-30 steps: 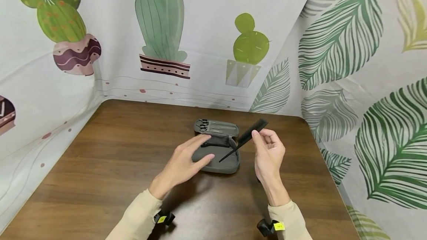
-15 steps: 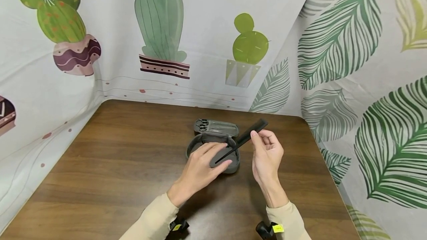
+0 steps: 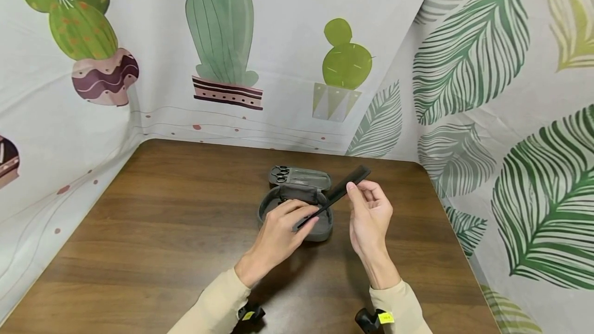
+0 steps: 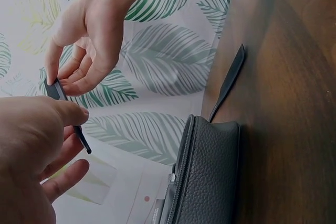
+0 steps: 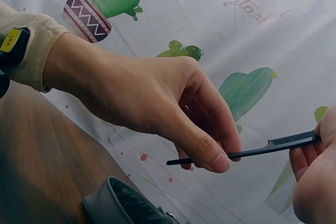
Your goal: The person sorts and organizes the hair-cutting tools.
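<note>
A black rat-tail comb [image 3: 345, 186] slants above an open grey zippered case [image 3: 320, 235]. My right hand [image 3: 370, 215] pinches the comb near its toothed end. The thin tail lies between the thumb and fingers of my left hand [image 3: 276, 231]; in the right wrist view my left hand [image 5: 152, 98] pinches that tail, and the comb's teeth [image 5: 291, 140] show near my right hand [image 5: 320, 171]. Scissors [image 3: 280, 173] sit in the case's far half. My left hand covers part of the near half.
In the left wrist view, a slim dark tapered thing [image 4: 229, 80] lies on the brown table [image 3: 162, 220] beyond the case; its kind is unclear. Cloth printed with cacti and leaves [image 3: 287, 40] hangs behind and beside the table.
My left hand has moved right from beside the case to the comb's tail, and its fingers have closed on it. My right hand keeps its pinch, shifting slightly left.
</note>
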The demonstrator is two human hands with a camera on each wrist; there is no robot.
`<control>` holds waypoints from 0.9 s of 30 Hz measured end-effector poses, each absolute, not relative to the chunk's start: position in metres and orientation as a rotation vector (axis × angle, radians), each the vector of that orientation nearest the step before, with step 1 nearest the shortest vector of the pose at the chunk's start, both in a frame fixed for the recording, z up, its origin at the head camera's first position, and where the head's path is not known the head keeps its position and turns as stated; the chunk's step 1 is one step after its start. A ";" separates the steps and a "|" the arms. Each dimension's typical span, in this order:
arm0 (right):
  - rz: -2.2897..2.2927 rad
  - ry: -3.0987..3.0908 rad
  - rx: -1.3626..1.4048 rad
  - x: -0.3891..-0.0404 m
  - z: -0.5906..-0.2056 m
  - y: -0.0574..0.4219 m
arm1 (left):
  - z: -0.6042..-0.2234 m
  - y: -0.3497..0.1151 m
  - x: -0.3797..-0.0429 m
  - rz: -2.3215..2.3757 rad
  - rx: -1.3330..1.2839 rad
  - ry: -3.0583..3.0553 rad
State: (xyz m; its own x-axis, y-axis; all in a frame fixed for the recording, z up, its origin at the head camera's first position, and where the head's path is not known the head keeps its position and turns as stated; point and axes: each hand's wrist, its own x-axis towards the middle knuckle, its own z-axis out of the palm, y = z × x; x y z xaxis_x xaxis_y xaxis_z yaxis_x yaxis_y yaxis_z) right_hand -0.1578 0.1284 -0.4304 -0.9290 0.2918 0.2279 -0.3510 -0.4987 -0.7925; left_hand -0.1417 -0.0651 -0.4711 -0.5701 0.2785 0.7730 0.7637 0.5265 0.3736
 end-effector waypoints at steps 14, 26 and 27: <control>2.441 -1.338 0.137 -0.159 -0.434 0.128 | -0.467 -0.071 -0.143 -0.938 -0.821 -2.099; 2.407 -1.389 0.190 -0.162 -0.436 0.131 | -0.461 -0.083 -0.148 -0.860 -0.841 -2.111; 2.386 -1.399 0.207 -0.162 -0.436 0.132 | -0.460 -0.085 -0.148 -0.848 -0.847 -2.112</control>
